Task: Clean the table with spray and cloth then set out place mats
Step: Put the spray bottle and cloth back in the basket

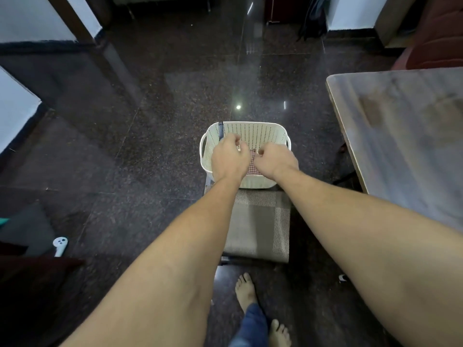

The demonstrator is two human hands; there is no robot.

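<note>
A cream perforated basket (253, 132) sits on a low stool with a woven grey seat (258, 221). Both my hands reach into the basket. My left hand (228, 157) and my right hand (276, 160) have their fingers curled over a red-and-white checked fabric (252, 164) lying inside; only a narrow strip of it shows between them. Whether the fingers pinch the fabric is hard to tell. A dark, thin upright object (220, 130) leans in the basket's far left corner. The wooden table (400, 126) stands to the right.
Dark polished stone floor (162, 121) lies around the stool. A white handheld controller (60, 245) rests on the floor at the left, beside dark furniture. My bare feet (246, 291) are below the stool. A red chair (436, 41) stands beyond the table.
</note>
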